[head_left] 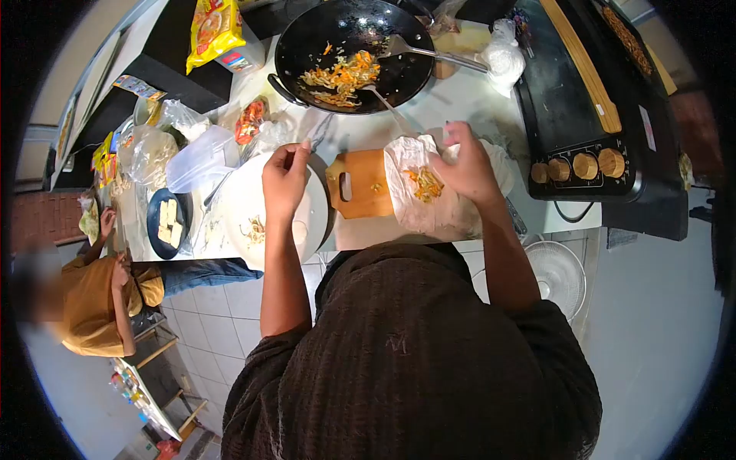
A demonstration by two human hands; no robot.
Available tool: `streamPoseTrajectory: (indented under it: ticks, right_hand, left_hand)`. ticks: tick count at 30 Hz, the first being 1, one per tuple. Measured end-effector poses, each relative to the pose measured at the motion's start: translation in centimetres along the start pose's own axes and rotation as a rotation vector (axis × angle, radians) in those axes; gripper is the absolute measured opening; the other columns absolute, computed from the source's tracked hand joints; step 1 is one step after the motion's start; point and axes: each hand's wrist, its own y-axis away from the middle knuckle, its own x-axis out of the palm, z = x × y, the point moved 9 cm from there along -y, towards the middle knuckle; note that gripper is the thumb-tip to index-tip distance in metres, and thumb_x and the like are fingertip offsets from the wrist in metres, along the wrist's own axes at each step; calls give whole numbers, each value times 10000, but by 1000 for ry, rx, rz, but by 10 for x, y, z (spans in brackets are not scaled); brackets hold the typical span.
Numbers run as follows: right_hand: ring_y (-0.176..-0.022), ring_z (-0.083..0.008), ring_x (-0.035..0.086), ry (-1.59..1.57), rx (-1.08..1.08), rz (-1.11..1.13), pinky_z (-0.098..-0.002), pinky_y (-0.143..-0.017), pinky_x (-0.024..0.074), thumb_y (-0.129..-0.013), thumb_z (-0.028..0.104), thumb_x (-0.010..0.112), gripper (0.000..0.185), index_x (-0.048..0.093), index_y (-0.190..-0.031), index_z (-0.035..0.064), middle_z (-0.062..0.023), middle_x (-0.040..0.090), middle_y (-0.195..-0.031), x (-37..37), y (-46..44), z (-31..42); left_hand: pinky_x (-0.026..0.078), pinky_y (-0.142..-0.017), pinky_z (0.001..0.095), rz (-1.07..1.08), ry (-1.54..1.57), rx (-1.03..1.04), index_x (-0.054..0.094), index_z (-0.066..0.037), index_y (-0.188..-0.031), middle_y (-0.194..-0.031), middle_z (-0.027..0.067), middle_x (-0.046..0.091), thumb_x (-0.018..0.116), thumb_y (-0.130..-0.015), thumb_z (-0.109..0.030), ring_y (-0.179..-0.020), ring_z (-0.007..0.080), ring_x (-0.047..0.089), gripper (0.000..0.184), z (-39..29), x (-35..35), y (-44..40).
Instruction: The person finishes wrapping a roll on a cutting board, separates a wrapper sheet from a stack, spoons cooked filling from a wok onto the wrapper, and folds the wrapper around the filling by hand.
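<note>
A thin pale wrapper sheet (397,201) lies on a wooden cutting board (364,162), with a small heap of shredded orange and pale vegetables (425,185) on it. My right hand (469,167) is over the sheet's right side, thumb and fingers apart. Over the white plate (238,201), my left hand (287,178) has its fingers curled and pinched together; whatever may be between them is too small to make out. Some shreds lie on the plate. Beyond the board stands a black wok (295,46) holding cooked shredded vegetables (349,75), a spatula (437,55) and a spoon (381,100).
At right is a black griddle (560,100) with wooden knobs. A dark plate of pale rolls (169,222), a plastic container (203,157), bags and a yellow food packet (213,34) stand left. Another person (100,303) sits at left. A fan (556,276) stands below the table's right edge.
</note>
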Motion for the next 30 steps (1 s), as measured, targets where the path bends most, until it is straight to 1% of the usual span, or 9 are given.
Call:
streamPoseTrajectory:
  ticks: [2,6,8,9,11,15,20,25,30]
  right_hand:
    - [-825,-304,676,73,95,3,-389,-754,524,-793,252,793,375,625,-1040,25,-144,666,-866,-10,16,-27]
    - [-792,-305,678,153,252,77,-391,-730,524,-809,289,775,346,652,-1006,32,-145,671,-833,-9,48,-38]
    - [-785,-319,681,176,272,94,-400,-717,525,-823,320,758,349,669,-1008,38,-147,681,-834,0,56,-35]
    - [-785,-319,681,177,279,89,-400,-717,525,-823,320,758,349,669,-1008,38,-147,681,-834,3,57,-35]
    - [-792,-364,669,102,258,55,-459,-712,525,-825,278,730,284,665,-940,27,-170,673,-863,9,59,-35]
    - [-802,-397,664,115,172,-43,-475,-719,524,-861,238,690,233,667,-924,15,-190,670,-855,9,61,-41]
    - [-668,-366,653,127,280,-78,-419,-624,500,-886,238,686,212,671,-906,28,-174,627,-686,3,69,-55]
    - [-656,-315,660,98,324,-55,-393,-627,508,-897,260,696,223,681,-961,48,-153,651,-715,4,70,-56]
    - [-661,-261,668,38,326,-60,-370,-640,519,-906,278,702,250,688,-1033,62,-132,668,-749,10,68,-63]
  left_hand:
    - [395,-566,223,77,-3,62,696,32,-975,-715,-43,587,696,-965,-218,-648,43,487,250,6,24,2]
    - [457,-590,292,242,-170,121,712,8,-980,-693,42,614,718,-920,-316,-635,142,560,329,21,87,9]
    - [507,-740,394,252,-602,420,708,-5,-1018,-882,143,683,718,-872,-431,-844,291,645,451,9,122,20]
    - [507,-740,394,261,-601,424,708,-5,-1018,-882,143,683,718,-872,-431,-844,291,645,451,5,132,25]
    - [471,-892,490,242,-824,341,693,-26,-1048,-1068,194,671,703,-836,-493,-1053,401,597,513,0,149,34]
    - [447,-928,519,188,-952,369,670,-45,-1056,-1102,187,664,691,-832,-476,-1071,394,582,485,7,163,35]
    - [453,-920,515,265,-919,299,647,-56,-1095,-1107,169,668,688,-826,-399,-1090,380,594,438,11,162,36]
    - [452,-923,516,298,-855,211,596,-68,-1171,-1123,162,664,694,-814,-361,-1097,373,606,473,15,157,40]
    - [428,-904,518,341,-911,381,561,-77,-1153,-1139,173,644,739,-746,-360,-1072,369,610,527,-7,161,70]
